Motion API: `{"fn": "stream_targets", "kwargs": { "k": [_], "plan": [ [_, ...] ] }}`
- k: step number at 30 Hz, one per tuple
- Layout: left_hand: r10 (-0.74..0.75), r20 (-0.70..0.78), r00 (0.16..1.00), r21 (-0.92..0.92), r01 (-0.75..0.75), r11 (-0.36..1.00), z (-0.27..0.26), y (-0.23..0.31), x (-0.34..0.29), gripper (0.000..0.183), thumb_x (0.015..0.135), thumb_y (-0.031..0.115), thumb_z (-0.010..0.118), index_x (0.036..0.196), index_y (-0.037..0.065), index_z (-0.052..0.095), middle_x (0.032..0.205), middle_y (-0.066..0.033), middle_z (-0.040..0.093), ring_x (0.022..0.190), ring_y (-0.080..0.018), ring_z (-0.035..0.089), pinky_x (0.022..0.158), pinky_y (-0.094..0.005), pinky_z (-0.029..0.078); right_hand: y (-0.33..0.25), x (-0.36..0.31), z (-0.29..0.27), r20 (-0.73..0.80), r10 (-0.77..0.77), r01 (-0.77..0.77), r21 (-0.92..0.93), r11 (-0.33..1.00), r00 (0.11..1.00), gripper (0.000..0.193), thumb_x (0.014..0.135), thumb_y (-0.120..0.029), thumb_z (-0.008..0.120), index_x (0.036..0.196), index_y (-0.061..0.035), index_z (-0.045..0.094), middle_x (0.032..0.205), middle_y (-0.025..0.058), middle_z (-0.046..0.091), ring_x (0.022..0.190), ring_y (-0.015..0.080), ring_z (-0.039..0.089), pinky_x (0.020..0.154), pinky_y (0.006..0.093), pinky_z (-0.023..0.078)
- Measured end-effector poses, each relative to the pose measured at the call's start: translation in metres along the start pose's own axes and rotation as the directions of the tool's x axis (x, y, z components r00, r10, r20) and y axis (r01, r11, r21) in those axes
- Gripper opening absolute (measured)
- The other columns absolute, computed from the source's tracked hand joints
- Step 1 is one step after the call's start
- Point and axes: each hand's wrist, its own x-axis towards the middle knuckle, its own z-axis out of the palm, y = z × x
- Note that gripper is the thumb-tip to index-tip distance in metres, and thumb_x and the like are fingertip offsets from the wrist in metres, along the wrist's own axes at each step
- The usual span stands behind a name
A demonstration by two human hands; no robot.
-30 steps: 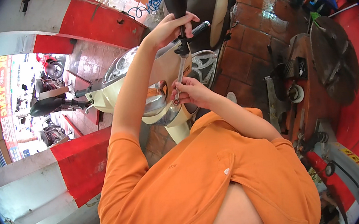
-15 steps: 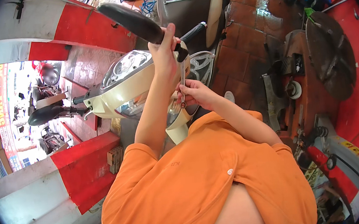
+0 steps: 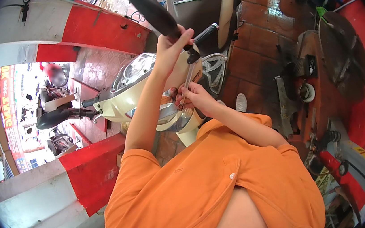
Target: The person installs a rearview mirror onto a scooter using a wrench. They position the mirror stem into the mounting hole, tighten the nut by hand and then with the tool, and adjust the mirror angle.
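My left hand (image 3: pixel 170 51) is closed around the lower end of a black rear-view mirror (image 3: pixel 149 10), above a cream scooter's front (image 3: pixel 119 96). Just beneath that grip, a black mirror mount (image 3: pixel 192 55) shows. A silver wrench (image 3: pixel 191 72) reaches up to this mount, its upper end at or near it; exact contact cannot be made out. Pinched in the fingers of my right hand (image 3: pixel 198 97) is the wrench's lower part, its ring end sticking out below. Close by are the handlebar grip (image 3: pixel 207 32) and the headlight (image 3: pixel 133 72).
Another wrench (image 3: pixel 187 0) lies on the scooter's dark seat (image 3: pixel 181 19). The scooter's other mirror (image 3: pixel 52 119) juts out at left. Red-and-white barriers (image 3: pixel 94 173) flank the scooter. To the right stand a cluttered bench (image 3: pixel 321 107) with a bowl (image 3: pixel 307 93) and a large dark round panel (image 3: pixel 342 50).
The whole view has shifted a little. The wrench leans more, its lower end further left. Both hands keep hold of the mirror and the wrench.
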Motion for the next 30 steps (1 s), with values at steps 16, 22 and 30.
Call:
{"fn": "stream_targets", "kwargs": {
  "k": [16, 22, 30],
  "plan": [
    [0.099, 0.044, 0.994, 0.148, -0.105, 0.983, -0.016, 0.002, -0.019, 0.032, 0.09, 0.013, 0.073, 0.115, 0.001, 0.059, 0.105, -0.0073, 0.07, 0.096, -0.0124, 0.066, 0.084, -0.0311, 0.054, -0.014, 0.0, 0.009, 0.012, 0.046, -0.046, -0.007, 0.999, 0.999, 0.021, 0.107, -0.023, 0.043, 0.109, -0.0041, 0.051, 0.1, 0.0063, 0.064, 0.099, 0.0214, 0.069, 0.083, 0.035, 0.058],
    [0.007, 0.054, 0.998, 0.455, -0.031, 0.89, -0.023, 0.004, -0.026, 0.046, 0.09, 0.02, 0.073, 0.13, 0.004, 0.056, 0.114, -0.0091, 0.069, 0.107, -0.0154, 0.064, 0.093, -0.0317, 0.05, -0.027, -0.001, 0.008, 0.046, 0.098, -0.096, -0.057, 0.994, 0.994, 0.028, 0.106, -0.022, 0.043, 0.115, 0.0013, 0.056, 0.102, 0.0115, 0.067, 0.102, 0.0235, 0.068, 0.089, 0.0375, 0.058],
    [0.21, -0.005, 0.978, 0.658, -0.154, 0.737, -0.013, 0.01, -0.034, 0.054, 0.082, 0.035, 0.078, 0.12, 0.002, 0.061, 0.105, -0.0126, 0.069, 0.098, -0.0257, 0.067, 0.087, -0.0371, 0.051, -0.033, 0.0, 0.003, 0.073, 0.154, -0.142, -0.149, 0.979, 0.985, 0.03, 0.106, -0.025, 0.045, 0.12, -0.0008, 0.057, 0.106, 0.0091, 0.068, 0.097, 0.0216, 0.07, 0.088, 0.0352, 0.057]
  ]
}}
